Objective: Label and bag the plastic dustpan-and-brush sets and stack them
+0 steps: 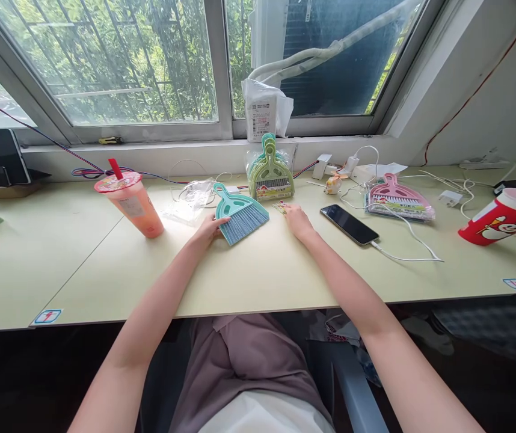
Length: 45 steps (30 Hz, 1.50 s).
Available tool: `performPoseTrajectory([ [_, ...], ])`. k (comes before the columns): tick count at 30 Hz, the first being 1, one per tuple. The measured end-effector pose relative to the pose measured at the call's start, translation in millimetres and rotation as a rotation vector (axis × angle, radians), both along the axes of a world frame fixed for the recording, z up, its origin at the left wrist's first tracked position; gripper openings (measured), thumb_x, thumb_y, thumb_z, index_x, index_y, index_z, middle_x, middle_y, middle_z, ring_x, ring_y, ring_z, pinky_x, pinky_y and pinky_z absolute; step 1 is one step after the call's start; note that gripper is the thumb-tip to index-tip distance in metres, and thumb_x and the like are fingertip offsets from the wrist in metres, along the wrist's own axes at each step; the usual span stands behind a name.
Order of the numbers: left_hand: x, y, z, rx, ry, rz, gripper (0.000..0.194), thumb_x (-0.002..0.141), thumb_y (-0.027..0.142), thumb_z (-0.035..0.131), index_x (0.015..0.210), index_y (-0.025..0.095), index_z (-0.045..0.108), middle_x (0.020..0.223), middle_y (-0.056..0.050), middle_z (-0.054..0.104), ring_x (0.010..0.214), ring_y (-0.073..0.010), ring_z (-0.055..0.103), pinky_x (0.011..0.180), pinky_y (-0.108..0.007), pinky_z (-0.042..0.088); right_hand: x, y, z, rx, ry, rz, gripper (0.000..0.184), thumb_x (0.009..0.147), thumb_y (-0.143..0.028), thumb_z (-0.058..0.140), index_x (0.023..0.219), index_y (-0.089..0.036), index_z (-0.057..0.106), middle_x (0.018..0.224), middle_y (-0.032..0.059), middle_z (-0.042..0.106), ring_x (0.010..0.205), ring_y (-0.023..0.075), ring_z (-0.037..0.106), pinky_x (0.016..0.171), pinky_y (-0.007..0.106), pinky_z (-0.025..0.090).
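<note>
My left hand (209, 230) is closed on the left edge of a teal mini dustpan and brush set (242, 216), its blue-grey bristles facing me and slanting to the right. My right hand (298, 222) is on the table to the right of it, with its fingertips together on a small colourful printed card (279, 207). Most of that card is under the fingers or too small to read. Behind both hands, green dustpan and brush sets (270, 171) in clear wrap with a printed label lean against the wall below the window.
Left stands a pink drink cup (134, 204) beside crumpled clear plastic bags (190, 201). A phone (349, 224) on a white charging cable lies right of my right hand. Beyond it are wrapped pink dustpan sets (400, 198) and a red cup (504, 216). Cables run along the wall.
</note>
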State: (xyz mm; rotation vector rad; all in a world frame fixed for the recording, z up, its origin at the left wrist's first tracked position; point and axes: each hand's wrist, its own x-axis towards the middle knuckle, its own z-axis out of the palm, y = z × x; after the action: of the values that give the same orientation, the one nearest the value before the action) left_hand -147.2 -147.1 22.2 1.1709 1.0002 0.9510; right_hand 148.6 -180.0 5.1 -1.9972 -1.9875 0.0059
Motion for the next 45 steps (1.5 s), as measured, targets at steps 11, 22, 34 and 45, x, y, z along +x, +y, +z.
performPoseTrajectory([
  [11, -0.2, -1.8, 3.8, -0.013, 0.027, -0.024, 0.045, 0.061, 0.031, 0.082, 0.100, 0.015, 0.065, 0.094, -0.007, 0.070, 0.080, -0.0185, 0.068, 0.066, -0.029, 0.057, 27.9, -12.8, 25.9, -0.220, 0.105, -0.376, 0.053, 0.080, -0.046, 0.073, 0.124, -0.019, 0.060, 0.132, 0.0194, 0.053, 0.128, 0.0361, 0.043, 0.097, 0.052, 0.038],
  [22, 0.8, -7.1, 9.0, -0.016, 0.068, -0.023, 0.047, 0.065, 0.034, 0.078, 0.106, 0.016, 0.066, 0.104, -0.009, 0.071, 0.089, -0.0210, 0.070, 0.071, -0.029, 0.058, 37.5, -9.2, 25.1, -0.188, 0.375, -0.217, 0.044, 0.065, -0.015, 0.078, 0.104, -0.020, 0.059, 0.103, 0.0062, 0.069, 0.097, 0.0220, 0.063, 0.081, 0.030, 0.047],
  [34, -2.2, -3.7, 3.3, 0.028, 0.086, -0.122, 0.055, 0.064, 0.042, 0.080, 0.111, 0.018, 0.066, 0.103, -0.010, 0.072, 0.089, -0.0230, 0.070, 0.070, -0.030, 0.059, -21.7, -52.4, 72.1, -0.467, 1.047, 0.853, 0.056, 0.078, -0.039, 0.075, 0.128, -0.023, 0.053, 0.096, 0.0036, 0.068, 0.078, 0.0139, 0.061, 0.068, 0.026, 0.050],
  [45, -1.4, -7.2, 3.8, 0.066, 0.105, -0.207, 0.057, 0.067, 0.051, 0.079, 0.111, 0.019, 0.064, 0.103, -0.009, 0.073, 0.087, -0.0219, 0.071, 0.071, -0.031, 0.059, -29.9, -24.0, 27.4, -0.098, 0.868, 0.213, 0.032, 0.074, -0.032, 0.076, 0.087, -0.021, 0.048, 0.072, -0.0036, 0.069, 0.043, 0.0088, 0.054, 0.059, 0.028, 0.047],
])
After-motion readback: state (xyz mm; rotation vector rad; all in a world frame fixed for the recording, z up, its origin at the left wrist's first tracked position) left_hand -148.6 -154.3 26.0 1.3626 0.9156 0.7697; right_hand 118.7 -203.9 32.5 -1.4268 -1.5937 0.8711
